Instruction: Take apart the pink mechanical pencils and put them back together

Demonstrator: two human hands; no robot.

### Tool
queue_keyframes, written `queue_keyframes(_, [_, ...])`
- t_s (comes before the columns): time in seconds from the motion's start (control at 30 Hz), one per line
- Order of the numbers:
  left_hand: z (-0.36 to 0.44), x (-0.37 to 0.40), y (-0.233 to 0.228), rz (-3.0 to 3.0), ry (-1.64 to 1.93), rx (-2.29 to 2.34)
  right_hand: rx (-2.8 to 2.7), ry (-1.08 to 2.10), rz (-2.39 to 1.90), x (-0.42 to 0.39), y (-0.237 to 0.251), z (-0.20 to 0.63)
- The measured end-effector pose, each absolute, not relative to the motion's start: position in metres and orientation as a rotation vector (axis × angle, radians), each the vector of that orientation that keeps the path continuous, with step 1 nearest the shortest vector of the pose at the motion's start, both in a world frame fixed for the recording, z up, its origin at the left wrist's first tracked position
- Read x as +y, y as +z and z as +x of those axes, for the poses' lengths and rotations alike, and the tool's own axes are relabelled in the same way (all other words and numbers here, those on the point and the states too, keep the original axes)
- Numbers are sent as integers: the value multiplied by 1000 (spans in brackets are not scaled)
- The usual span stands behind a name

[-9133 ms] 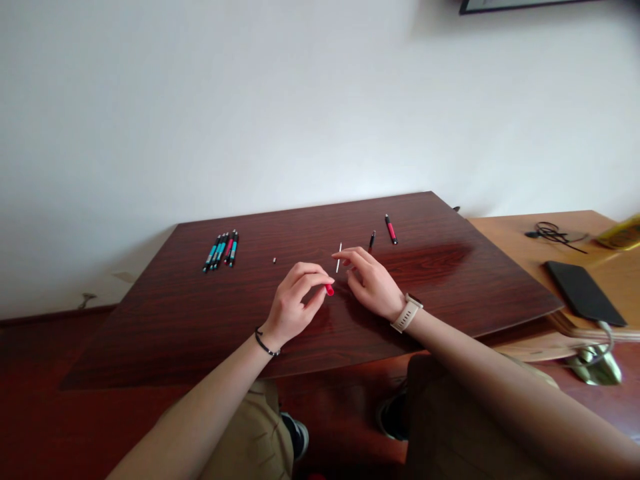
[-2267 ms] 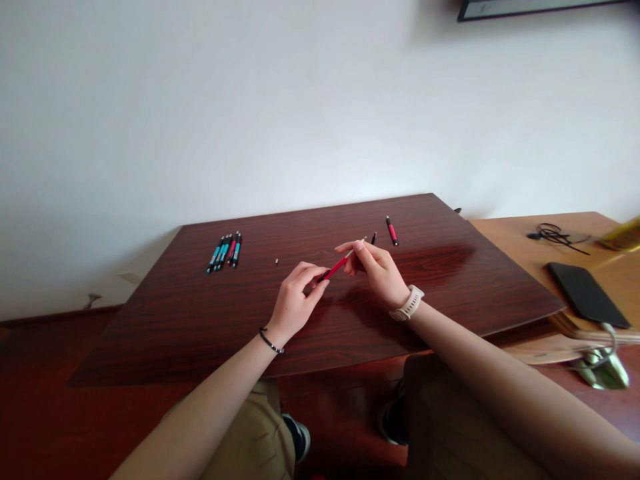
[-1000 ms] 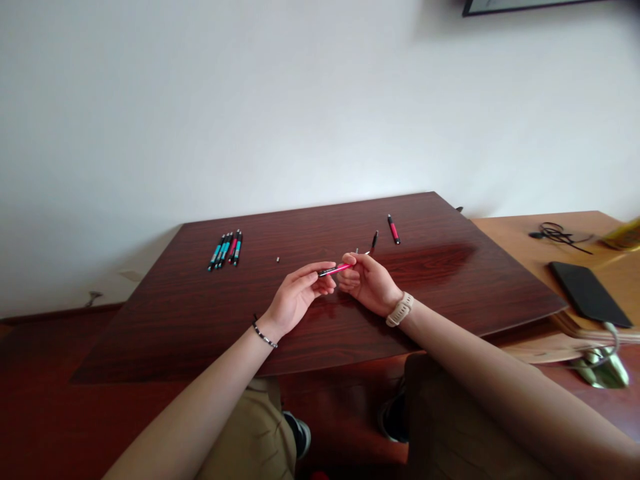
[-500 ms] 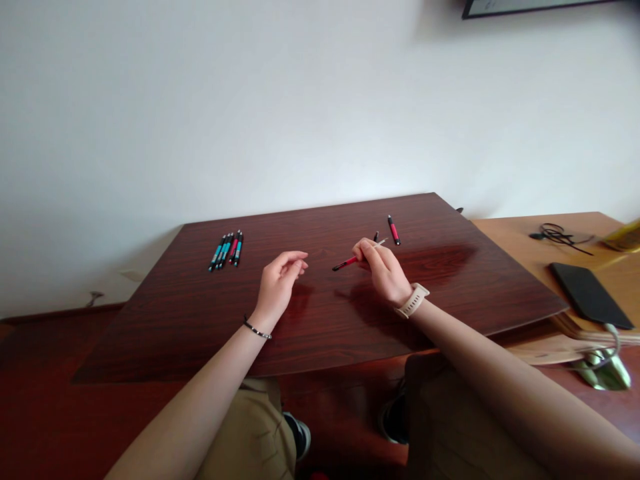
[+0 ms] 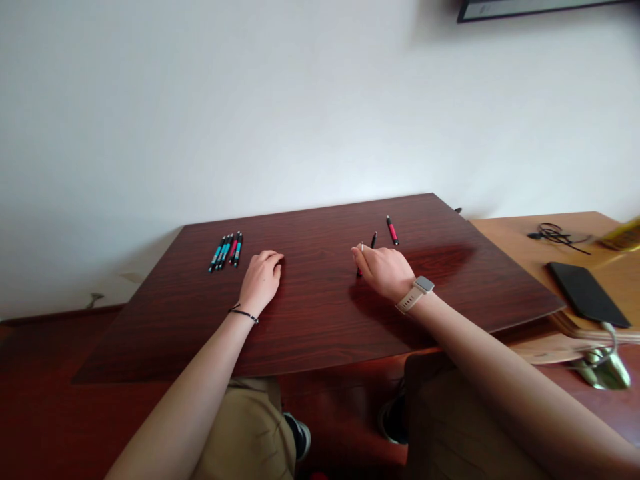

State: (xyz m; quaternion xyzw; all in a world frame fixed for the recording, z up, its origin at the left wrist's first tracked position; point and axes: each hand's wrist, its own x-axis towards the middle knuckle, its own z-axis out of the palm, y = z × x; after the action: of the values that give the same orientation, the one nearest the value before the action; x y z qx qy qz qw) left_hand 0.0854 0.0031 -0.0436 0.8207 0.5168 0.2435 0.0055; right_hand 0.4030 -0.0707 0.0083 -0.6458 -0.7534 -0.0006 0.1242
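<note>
- Left hand (image 5: pixel 261 279) palm-down on the table (image 5: pixel 310 313), fingers curled, just right of the row of pens (image 5: pixel 225 250); grip unclear.
- Right hand (image 5: pixel 386 270) right of centre on the table, closed around a red pen (image 5: pixel 359 272), near a black piece (image 5: pixel 373 239) and a second red pen (image 5: pixel 391 230).

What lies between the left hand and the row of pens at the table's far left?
Nothing visible. The left hand rests palm down on the table, and only bare wood separates it from the pens. The right hand holds a red pen, far from that gap.
</note>
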Motion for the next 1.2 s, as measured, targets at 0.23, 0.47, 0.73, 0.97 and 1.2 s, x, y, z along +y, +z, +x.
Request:
queue_keyframes(0.23, [87, -2, -39, 2561, 734, 1624, -2181, 19, -1890, -70, 5, 404])
queue_keyframes(0.47, [90, -8, -34, 2591, 692, 1644, -2181, 165, -1847, -69, 5, 404])
queue_keyframes(0.73, [115, -25, -32, 2382, 838, 1371, -1843, 545, -1463, -64, -6, 412])
queue_keyframes(0.97, [167, -68, -27, 1979, 940, 1026, -1170, 1213, -961, -61, -13, 397])
queue_keyframes(1.2, [180, -82, -27, 1872, 1018, 939, -981, 1347, -821, -64, -16, 385])
